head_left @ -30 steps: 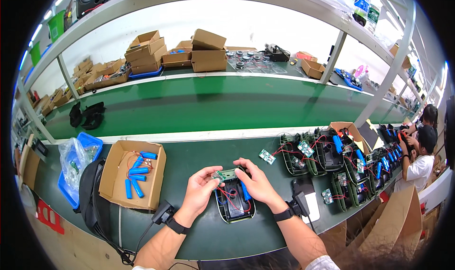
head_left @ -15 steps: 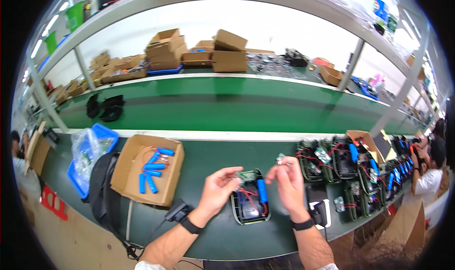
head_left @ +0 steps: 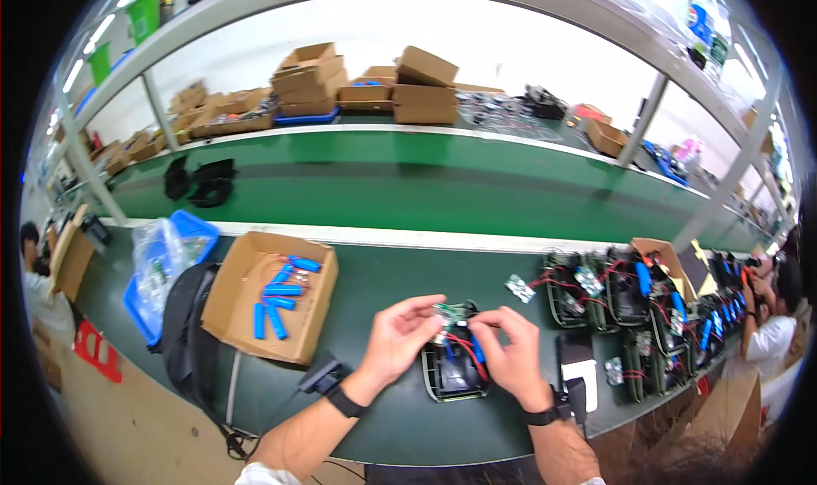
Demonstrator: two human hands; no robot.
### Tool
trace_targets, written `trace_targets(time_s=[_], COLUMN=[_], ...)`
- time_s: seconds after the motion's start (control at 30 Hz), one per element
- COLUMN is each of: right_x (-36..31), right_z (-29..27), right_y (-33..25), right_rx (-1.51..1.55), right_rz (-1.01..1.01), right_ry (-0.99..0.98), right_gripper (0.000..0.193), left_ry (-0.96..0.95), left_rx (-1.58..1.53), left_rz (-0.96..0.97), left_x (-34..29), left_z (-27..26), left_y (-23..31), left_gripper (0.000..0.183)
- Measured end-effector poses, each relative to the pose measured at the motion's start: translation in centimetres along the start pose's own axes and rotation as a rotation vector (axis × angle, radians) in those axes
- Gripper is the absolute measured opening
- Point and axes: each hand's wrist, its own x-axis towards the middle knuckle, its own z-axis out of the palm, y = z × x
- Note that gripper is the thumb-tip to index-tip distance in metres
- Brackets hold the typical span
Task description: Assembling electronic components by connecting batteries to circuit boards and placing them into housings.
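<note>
In front of me a black plastic housing (head_left: pixel 451 381) lies open on the bench, with red wires and a blue cylindrical battery (head_left: pixel 477 347) inside. My left hand (head_left: pixel 400 336) is closed on the edge of a small green circuit board (head_left: pixel 454 312) at the housing's far end. From the other side my right hand (head_left: pixel 513 349) reaches over the housing, thumb and forefinger pinched beside the board. What sits in that pinch is too small to make out. The right hand partly covers the battery.
Left of me are a cardboard box (head_left: pixel 322 315) of blue batteries, a black bag (head_left: pixel 189 336) and a blue tray (head_left: pixel 136 315). Several wired housings (head_left: pixel 568 293) crowd the right, one with its circuit board (head_left: pixel 520 288) on the bench. Beyond lies a green conveyor belt (head_left: pixel 357 179). Co-workers sit at both sides.
My right hand has come left and down from beside the housing to the circuit board, its fingers now pinched. The left hand stays at the board. The whole view has shifted slightly.
</note>
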Motion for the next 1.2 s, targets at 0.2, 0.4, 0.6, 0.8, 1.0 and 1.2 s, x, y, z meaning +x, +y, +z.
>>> trace_targets(time_s=[0.2,0.4,0.6,0.8,1.0,1.2], right_x=[-0.4,-0.7,-0.7,-0.7,-0.8,-0.7], right_z=[-0.9,-0.4,-0.3,-0.1,0.0,-0.1], right_y=[0.4,0.4,0.2,0.1,0.4,0.7], right_rx=[-0.086,-0.144,-0.142,-0.142,-0.177,-0.159], right_rz=[-0.024,-0.069,-0.073,-0.107,-0.124,-0.074], right_ry=[-0.032,-0.062,0.009,0.007,0.001,-0.004], right_gripper=[0.004,0.007,0.008,0.01,0.012,0.012], left_ry=[-0.006,-0.029,-0.017,-0.029,-0.006,-0.008], left_rx=[-0.012,-0.048,-0.027,-0.018,0.094,0.151], left_rz=[-0.07,-0.076,-0.04,-0.011,-0.032,0.055], left_x=[0.3,-0.3,-0.3,-0.4,-0.7,-1.1], left_z=[0.7,1.1,1.4,1.4,2.1,2.2], left_y=[-0.3,-0.2,-0.2,-0.4,0.2,-0.2], left_gripper=[0.037,0.036,0.034,0.035,0.035,0.041])
